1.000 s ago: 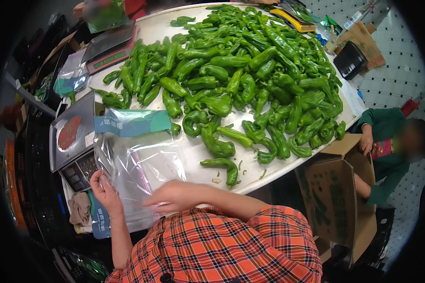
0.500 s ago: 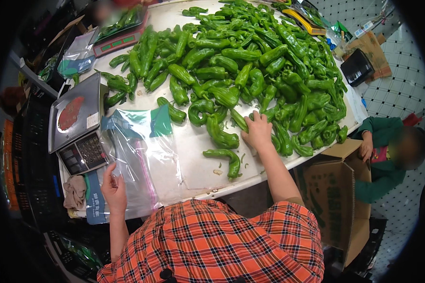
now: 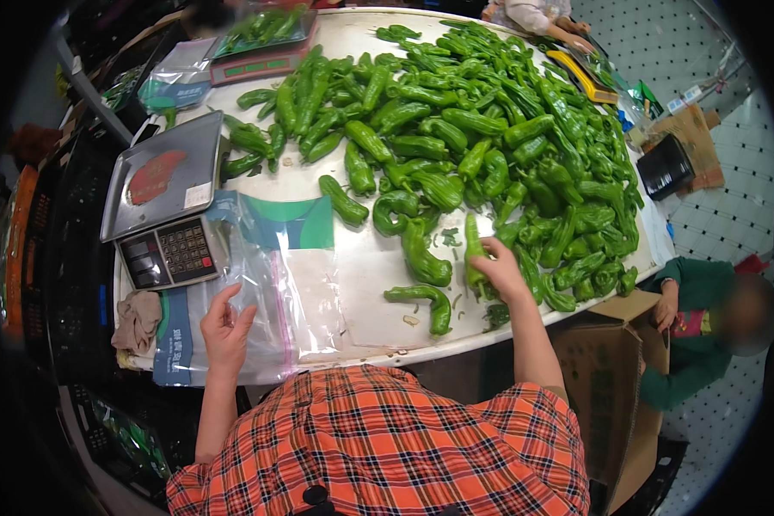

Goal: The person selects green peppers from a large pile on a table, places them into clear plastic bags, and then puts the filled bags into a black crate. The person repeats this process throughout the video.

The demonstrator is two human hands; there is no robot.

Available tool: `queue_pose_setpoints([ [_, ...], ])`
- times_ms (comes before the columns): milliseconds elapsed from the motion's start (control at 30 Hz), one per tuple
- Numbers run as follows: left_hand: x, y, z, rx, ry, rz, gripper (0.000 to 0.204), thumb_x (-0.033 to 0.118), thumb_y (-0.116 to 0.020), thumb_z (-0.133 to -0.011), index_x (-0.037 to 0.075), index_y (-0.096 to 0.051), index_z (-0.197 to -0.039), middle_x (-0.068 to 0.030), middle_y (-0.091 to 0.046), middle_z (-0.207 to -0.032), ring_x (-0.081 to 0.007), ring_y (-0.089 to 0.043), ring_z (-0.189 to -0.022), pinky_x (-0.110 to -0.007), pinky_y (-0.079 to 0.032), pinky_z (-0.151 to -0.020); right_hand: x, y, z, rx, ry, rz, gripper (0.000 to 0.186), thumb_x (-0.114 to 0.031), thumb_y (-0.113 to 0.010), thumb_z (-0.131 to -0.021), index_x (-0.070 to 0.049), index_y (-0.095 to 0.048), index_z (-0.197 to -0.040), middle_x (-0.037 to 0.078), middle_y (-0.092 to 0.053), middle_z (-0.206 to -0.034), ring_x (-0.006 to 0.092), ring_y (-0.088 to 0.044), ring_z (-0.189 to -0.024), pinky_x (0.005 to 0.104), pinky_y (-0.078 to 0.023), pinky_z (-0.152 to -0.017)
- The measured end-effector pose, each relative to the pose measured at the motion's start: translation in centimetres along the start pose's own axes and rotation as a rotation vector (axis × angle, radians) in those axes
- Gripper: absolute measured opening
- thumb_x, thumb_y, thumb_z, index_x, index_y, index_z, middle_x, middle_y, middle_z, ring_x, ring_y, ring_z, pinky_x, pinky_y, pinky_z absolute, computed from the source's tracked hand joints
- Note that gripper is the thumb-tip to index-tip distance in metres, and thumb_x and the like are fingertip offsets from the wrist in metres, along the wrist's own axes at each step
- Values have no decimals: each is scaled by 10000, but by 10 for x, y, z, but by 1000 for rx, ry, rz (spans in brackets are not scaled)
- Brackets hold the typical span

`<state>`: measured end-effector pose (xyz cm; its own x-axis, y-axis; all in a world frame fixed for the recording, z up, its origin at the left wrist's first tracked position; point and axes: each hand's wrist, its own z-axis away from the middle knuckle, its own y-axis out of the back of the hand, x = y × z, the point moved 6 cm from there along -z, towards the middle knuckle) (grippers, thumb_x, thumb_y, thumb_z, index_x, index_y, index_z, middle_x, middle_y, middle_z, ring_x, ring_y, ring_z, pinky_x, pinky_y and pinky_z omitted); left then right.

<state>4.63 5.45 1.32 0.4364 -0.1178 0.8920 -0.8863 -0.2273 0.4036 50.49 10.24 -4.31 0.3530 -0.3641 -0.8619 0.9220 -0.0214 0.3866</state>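
A long green pepper [image 3: 472, 234] stands nearly upright in my right hand [image 3: 503, 271], pinched between thumb and fingers at the near edge of the pile. My left hand [image 3: 224, 334] hovers over the clear plastic bags [image 3: 314, 288], its fingers apart and slightly curled, with nothing in them. The bags have blue and green printed ends and lie flat on the white table [image 3: 365, 322]. A heap of green peppers [image 3: 525, 163] spreads over the table's middle and right. One curved pepper [image 3: 430, 303] lies apart, nearest to me.
A metal-topped scale [image 3: 165, 185] with a keypad is at left, beside a crumpled cloth [image 3: 136, 320]. Farther back, a red scale [image 3: 258, 64] bears a tray of peppers. A yellow scale [image 3: 580, 76] sits far right. Someone in green [image 3: 697, 344] is by a cardboard box [image 3: 606, 387].
My right hand has drawn back from the pile, lifting a pepper. My left hand stays over the bags with its fingers spread more. The view has shifted slightly.
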Motion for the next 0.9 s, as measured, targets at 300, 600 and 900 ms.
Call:
queue_pose_setpoints([
  [300,49,-37,-41,-94,-53,-84,285,137,-661,-777,49,-585,-1037,30,-350,-554,-51,-317,-499,-224,-274,-454,-100,-195,97,-1255,166,-320,510,-237,-625,-736,-42,-467,-1179,64,-510,-1094,155,-468,-1018,292,-355,-906],
  [600,55,-57,-18,-355,-20,-308,409,93,-628,-771,98,-528,-1168,-73,-408,-504,-139,-370,-422,-287,-330,-431,-74,-259,79,-898,-235,-947,484,-228,-547,-804,-40,-402,-1225,53,-552,-943,114,-545,-808,238,-457,-654],
  [900,68,-79,8,-572,207,-51,380,55,-548,-831,38,-491,-1207,37,-404,-559,-26,-356,-491,-210,-287,-440,-83,-281,10,-309,277,-485,561,-318,-599,-785,-103,-393,-1260,146,-517,-1083,232,-523,-957,346,-438,-812],
])
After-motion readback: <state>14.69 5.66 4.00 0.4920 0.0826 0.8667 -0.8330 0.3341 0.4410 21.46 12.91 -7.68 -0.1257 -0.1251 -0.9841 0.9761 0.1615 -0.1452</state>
